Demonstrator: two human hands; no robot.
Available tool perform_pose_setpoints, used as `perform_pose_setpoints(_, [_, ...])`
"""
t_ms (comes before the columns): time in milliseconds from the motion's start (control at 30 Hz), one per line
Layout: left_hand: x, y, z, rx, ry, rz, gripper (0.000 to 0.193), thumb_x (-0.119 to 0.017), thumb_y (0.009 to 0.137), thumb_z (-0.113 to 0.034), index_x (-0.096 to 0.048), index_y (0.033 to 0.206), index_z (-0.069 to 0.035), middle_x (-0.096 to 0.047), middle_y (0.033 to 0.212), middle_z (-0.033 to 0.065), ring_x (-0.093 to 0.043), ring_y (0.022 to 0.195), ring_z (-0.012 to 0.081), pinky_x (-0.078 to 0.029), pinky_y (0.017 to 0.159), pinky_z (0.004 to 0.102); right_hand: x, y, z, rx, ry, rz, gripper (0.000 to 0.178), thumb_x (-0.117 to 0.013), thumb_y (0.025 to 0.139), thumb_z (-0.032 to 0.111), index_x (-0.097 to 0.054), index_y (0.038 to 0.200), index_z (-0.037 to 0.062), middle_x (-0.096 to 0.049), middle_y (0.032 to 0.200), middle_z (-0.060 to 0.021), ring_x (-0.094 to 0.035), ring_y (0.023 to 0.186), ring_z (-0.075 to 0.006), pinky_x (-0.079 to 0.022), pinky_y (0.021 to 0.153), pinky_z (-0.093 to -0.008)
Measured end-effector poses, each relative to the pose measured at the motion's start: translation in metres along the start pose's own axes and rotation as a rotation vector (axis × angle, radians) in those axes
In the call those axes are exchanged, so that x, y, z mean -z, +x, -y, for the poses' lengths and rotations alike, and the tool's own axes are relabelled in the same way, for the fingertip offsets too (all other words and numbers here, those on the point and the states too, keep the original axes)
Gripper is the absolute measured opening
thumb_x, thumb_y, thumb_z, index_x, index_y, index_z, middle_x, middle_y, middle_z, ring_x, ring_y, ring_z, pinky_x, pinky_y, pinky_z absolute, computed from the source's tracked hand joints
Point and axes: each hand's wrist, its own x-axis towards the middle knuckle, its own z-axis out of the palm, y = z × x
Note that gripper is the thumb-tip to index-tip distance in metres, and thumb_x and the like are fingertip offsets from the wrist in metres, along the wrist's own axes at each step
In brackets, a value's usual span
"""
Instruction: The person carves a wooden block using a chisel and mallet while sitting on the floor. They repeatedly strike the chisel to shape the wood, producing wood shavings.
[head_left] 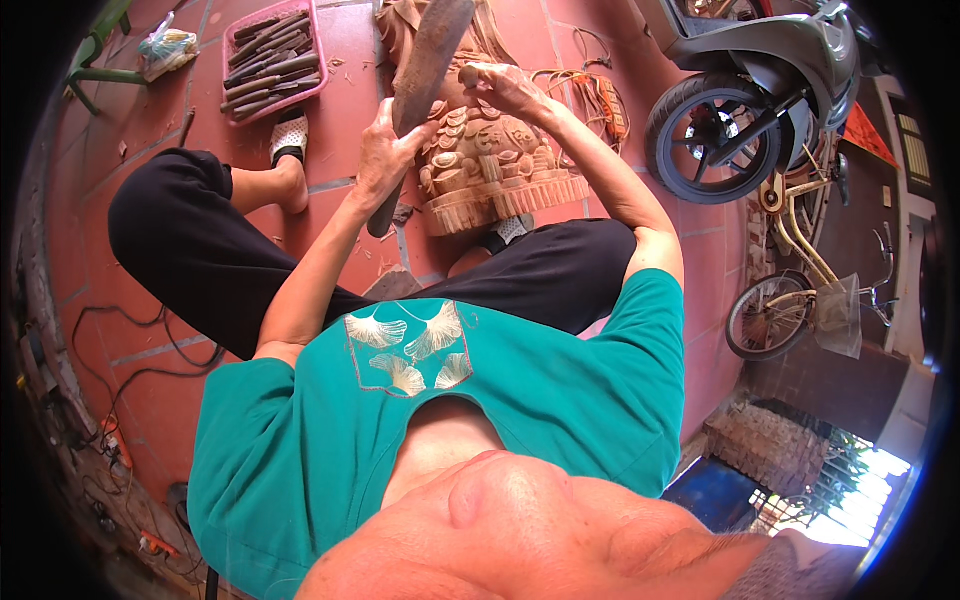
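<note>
My left hand [388, 155] is wrapped round a long, flat, brown wooden club [425, 70], whose broad end points up and away and whose narrow end sticks out below the fist. To its right, my right hand [508, 88] is closed with curled fingers on what looks like a chisel [468, 76]; only its rounded brown end shows, and the blade is hidden. Beneath both hands lies a carved wooden statue [490, 170] with coin and ingot shapes in relief and a ridged base towards me. The club covers part of the carving.
A pink basket [322, 75] of chisels stands at the far left, beside a plastic bag [168, 50] and a green chair [95, 72]. Right of the statue lies an orange coiled cord [607, 108]. A motorbike [715, 135] and a bicycle [775, 312] stand at the right; cables [150, 325] lie left.
</note>
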Motion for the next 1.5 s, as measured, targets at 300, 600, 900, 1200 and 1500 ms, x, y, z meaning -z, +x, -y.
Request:
perform_pose_setpoints(300, [-0.002,-0.004,-0.027,-0.030,-0.026,-0.002,0.044,-0.081,0.089,-0.027,-0.059,0.116,-0.001,-0.076,0.098,0.0136,-0.074,0.087,0.0184,-0.058,0.078,0.0350,-0.004,-0.015,0.004,0.024,-0.025,0.002,0.021,-0.075,0.092,0.020,-0.061,0.103,0.0085,-0.069,0.087,-0.0139,-0.070,0.078,-0.0323,-0.054,0.067,-0.0422])
perform_pose_setpoints(600, [-0.006,-0.003,0.002,-0.151,0.260,0.079,0.054,-0.079,0.090,-0.034,-0.052,0.124,-0.002,-0.074,0.096,0.0224,-0.074,0.091,0.0390,-0.057,0.078,0.0489,-0.014,-0.020,-0.014,0.089,-0.058,-0.043,0.026,-0.073,0.094,0.025,-0.064,0.112,0.0078,-0.069,0.082,-0.0171,-0.068,0.070,-0.0348,-0.054,0.065,-0.0433])
perform_pose_setpoints(900, [-0.007,-0.011,-0.029,-0.154,0.193,-0.045,0.046,-0.080,0.089,-0.026,-0.055,0.119,-0.002,-0.075,0.094,0.0205,-0.075,0.087,0.0343,-0.058,0.075,0.0428,-0.014,-0.017,0.000,-0.049,0.029,0.024,0.020,-0.069,0.098,0.022,-0.063,0.112,0.0086,-0.070,0.085,-0.0153,-0.069,0.074,-0.0313,-0.054,0.067,-0.0435])
perform_pose_setpoints(1200, [0.006,0.003,-0.008,0.021,0.092,0.025,0.047,-0.082,0.087,-0.029,-0.059,0.117,-0.001,-0.075,0.089,0.0128,-0.071,0.075,0.0196,-0.056,0.067,0.0353,-0.004,-0.028,-0.024,-0.130,0.138,-0.121,0.030,-0.076,0.092,0.031,-0.070,0.109,0.0072,-0.074,0.092,-0.0102,-0.073,0.080,-0.0217,-0.056,0.072,-0.0380])
perform_pose_setpoints(1500, [0.014,0.003,-0.007,0.093,0.046,0.007,0.045,-0.081,0.088,-0.031,-0.061,0.116,-0.002,-0.064,0.075,0.0025,-0.058,0.061,0.0088,-0.048,0.055,0.0274,0.005,-0.010,-0.003,-0.474,0.316,-0.170,0.028,-0.077,0.095,0.027,-0.070,0.105,0.0012,-0.072,0.087,-0.0037,-0.066,0.076,-0.0092,-0.054,0.067,-0.0286])
